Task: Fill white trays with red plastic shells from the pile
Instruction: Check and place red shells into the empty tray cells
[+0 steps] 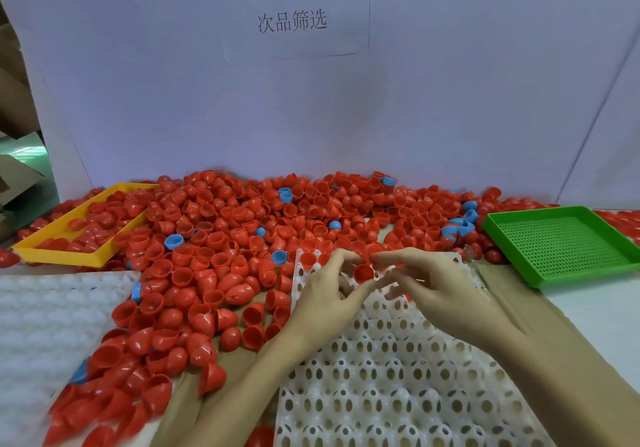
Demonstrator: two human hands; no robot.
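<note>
A big pile of red plastic shells [221,238] covers the table's middle and left. A white tray [398,370] with many holes lies in front of me; a few red shells sit in its far row. Both my hands meet over the tray's far end. Between them is a red shell [363,272], open side up. My left hand [332,294] has its fingers curled beside that shell. My right hand [429,287] reaches its fingertips to the shell from the right. Whether either hand pinches the shell is unclear.
A second white tray [45,325] lies at the left. A yellow tray [65,256] holding red shells sits at the back left, a green perforated tray [568,242] at the right. Several blue shells [173,241] are mixed into the pile. A white board stands behind.
</note>
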